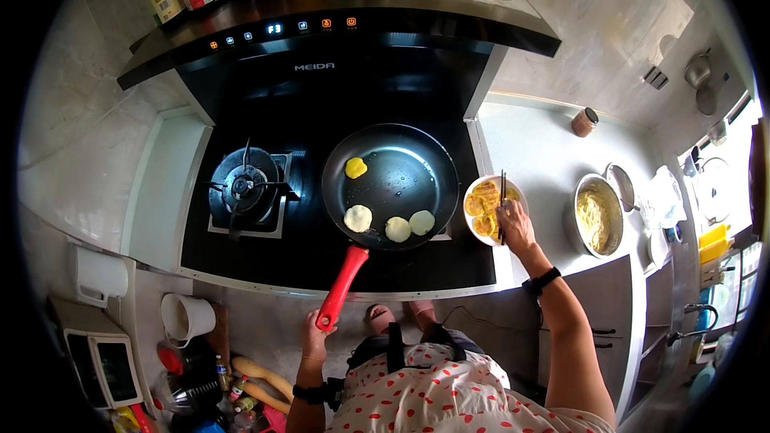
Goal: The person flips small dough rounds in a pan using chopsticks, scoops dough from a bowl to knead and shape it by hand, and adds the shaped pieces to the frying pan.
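A black frying pan (391, 186) with a red handle (344, 288) sits on the right side of the stove. In it lie a yellow piece (355, 168) at the upper left and several pale round patties (358, 218) along the near edge. My left hand (315, 332) is at the end of the handle, its fingers partly hidden behind it. My right hand (515, 227) holds dark chopsticks (503, 192) over a white bowl (525, 198) of browned yellow patties (485, 197), right of the pan. The chopsticks' tips point away from me.
The left gas burner (243, 185) is bare. On the right counter stand a metal bowl of pale yellow mixture (594, 216) and a dark-lidded jar (585, 122). A range hood (385, 18) holding bottles overhangs the stove. Bottles and a white bucket (187, 317) stand lower left.
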Demonstrator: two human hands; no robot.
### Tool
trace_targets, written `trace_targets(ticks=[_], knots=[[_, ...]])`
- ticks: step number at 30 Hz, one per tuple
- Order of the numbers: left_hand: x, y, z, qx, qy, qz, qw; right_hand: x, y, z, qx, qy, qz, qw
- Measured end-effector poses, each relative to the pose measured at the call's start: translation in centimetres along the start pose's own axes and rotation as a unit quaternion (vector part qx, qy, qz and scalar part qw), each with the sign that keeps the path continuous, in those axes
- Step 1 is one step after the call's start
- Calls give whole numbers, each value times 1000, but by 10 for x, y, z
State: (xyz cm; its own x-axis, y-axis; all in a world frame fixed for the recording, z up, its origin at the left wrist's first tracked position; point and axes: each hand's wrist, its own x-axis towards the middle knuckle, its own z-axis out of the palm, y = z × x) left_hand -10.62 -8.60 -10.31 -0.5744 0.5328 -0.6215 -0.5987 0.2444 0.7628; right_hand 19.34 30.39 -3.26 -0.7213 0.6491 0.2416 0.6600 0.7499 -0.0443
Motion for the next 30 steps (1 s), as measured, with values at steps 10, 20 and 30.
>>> trace_targets(ticks=[10,20,30], knots=[[-17,-18,20,55,-41,-21,997,-16,3,29,25,-51,5,998],[-54,-57,114,91,-72,27,993,-93,10,-59,267,121,101,951],[-117,-118,384,227,-311,162,908,-281,187,-136,345,198,276,875]])
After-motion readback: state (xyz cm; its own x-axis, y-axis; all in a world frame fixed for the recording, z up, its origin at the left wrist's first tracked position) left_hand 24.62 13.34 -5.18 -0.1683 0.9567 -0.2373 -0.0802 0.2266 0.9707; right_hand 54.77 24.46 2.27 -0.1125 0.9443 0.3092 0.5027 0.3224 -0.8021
